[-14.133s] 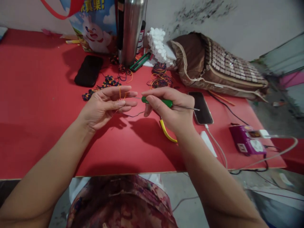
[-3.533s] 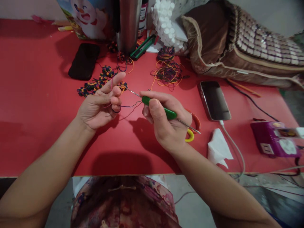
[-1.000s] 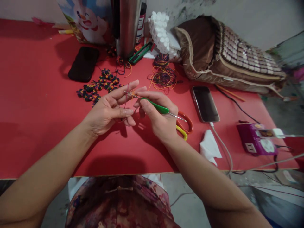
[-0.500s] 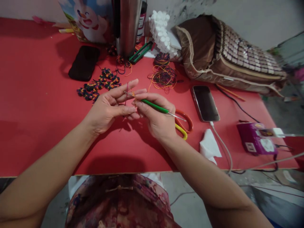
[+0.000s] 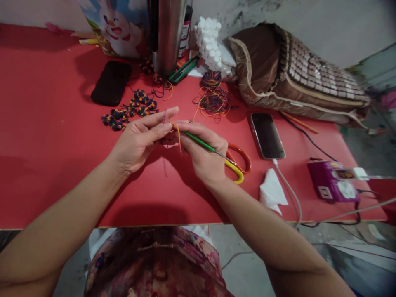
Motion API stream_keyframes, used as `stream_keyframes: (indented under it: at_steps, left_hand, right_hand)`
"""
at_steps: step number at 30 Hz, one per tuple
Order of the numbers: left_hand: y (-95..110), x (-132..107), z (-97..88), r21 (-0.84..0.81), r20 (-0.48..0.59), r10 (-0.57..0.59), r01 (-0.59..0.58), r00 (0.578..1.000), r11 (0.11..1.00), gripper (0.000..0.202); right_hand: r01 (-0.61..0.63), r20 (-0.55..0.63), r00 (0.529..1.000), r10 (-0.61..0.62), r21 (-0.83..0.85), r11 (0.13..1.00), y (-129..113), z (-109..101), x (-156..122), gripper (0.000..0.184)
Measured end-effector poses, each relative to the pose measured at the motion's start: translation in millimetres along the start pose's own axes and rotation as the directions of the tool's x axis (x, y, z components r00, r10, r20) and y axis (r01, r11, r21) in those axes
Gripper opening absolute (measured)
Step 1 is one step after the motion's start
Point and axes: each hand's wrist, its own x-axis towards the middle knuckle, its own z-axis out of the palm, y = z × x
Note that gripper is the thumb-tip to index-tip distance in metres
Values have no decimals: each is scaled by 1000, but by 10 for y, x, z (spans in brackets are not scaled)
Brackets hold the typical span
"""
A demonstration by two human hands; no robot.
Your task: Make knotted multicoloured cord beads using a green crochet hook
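My right hand (image 5: 202, 154) grips a green-handled crochet hook (image 5: 199, 141), its metal tip pointing left toward my left hand (image 5: 140, 138). The left hand pinches multicoloured thread (image 5: 178, 133) between thumb and fingers, with the index finger stretched out. An orange strand loops over the hook where the two hands meet, above the red table (image 5: 46, 165). Small finished crochet pieces (image 5: 130, 111) in dark blue, orange and purple lie just beyond my left hand. A loose tangle of the same thread (image 5: 213, 101) lies further back.
Orange and yellow scissors (image 5: 238, 163) lie under my right hand. A phone (image 5: 267, 135) on a cable, white tissue (image 5: 271, 190), purple power strip (image 5: 332, 183), black case (image 5: 111, 82), steel flask (image 5: 168, 35), printed bag (image 5: 120, 24) and brown cushion (image 5: 293, 78) surround the hands.
The hands have drawn closer together. The left thumb has closed onto the thread, and an orange loop now hangs over the hook, which points more steeply down to the right.
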Motion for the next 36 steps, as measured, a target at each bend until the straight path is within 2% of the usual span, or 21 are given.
stream_keyframes:
  at_steps: [5, 10, 15, 18, 20, 26, 30, 36]
  left_hand:
    - [20, -14, 50, -46, -1, -15, 15, 1000, 999, 18]
    - [33, -11, 46, -53, 39, 2, 0, 999, 999, 26]
    - [75, -3, -25, 41, 62, 33, -35, 998, 999, 32]
    - [107, -13, -35, 88, 74, 47, -54, 996, 995, 31]
    - [123, -17, -33, 117, 82, 49, -58, 995, 991, 35]
    - [154, -11, -28, 146, 138, 59, -79, 989, 986, 39]
    - [175, -13, -7, 63, 183, 32, -44, 983, 997, 36]
    - [202, -17, 11, 2, 156, -54, 54, 986, 999, 36]
  right_hand:
    - [178, 19, 984, -177, -126, 976, 9, -41, 1, 24]
    - [262, 95, 964, -249, -165, 951, -11, -71, -30, 36]
    - [331, 70, 942, -329, -359, 873, -54, -89, -3, 24]
    - [380, 88, 923, -375, -367, 849, -74, -109, 30, 26]
    - [389, 92, 920, -380, -319, 864, -78, -119, 40, 28]
    - [280, 63, 960, -274, -298, 913, -86, -127, 14, 21]
    - [308, 98, 951, -292, -264, 914, -106, -119, 12, 24]
    - [352, 156, 933, -323, -220, 910, -88, -94, 15, 23]
